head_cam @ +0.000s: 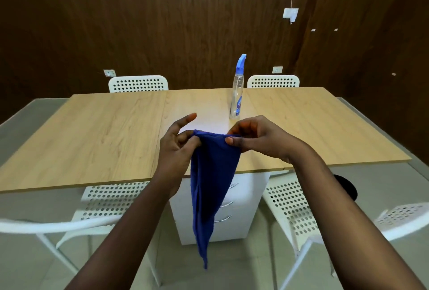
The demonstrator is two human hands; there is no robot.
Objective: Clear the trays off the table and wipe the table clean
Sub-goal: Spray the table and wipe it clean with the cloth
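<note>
So we're holding the blue cloth (212, 180) up by its top edge, left hand (178, 148) pinching one corner and right hand (257, 140) pinching the other, both clamped on fabric. The rest is hanging straight down, long axis vertical, dangling past the near edge of the table (104, 136). No trays in sight, so we're guessing that part's done. The tabletop is lying just ahead of and below both grips, and the spray bottle (237, 94) is standing upright beyond the right hand, so that hand's the closer one for grabbing it.
</note>
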